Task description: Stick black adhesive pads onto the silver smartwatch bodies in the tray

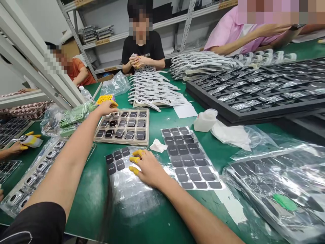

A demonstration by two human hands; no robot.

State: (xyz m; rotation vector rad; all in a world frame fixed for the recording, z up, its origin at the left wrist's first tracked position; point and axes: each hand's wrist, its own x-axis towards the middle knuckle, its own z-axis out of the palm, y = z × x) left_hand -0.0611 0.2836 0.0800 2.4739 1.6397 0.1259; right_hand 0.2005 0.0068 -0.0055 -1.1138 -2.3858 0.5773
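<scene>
My left hand, with yellow finger cots, reaches over the far left corner of a beige tray. Its fingers point forward, somewhat apart, and I see nothing held in them. Rows of square watch cases with dark faces lie in the tray. On a clear sheet rests my right hand, its yellow-capped fingers spread beside several black square stickers. The lower part of that sheet carries no black squares. Just right of this hand lies a fuller sheet of black stickers.
A crumpled white tissue and a white bottle stand near the sheets. White-strapped watches are piled ahead. A black foam tray fills the right. Co-workers sit across and at left. Wrapped trays lie near right.
</scene>
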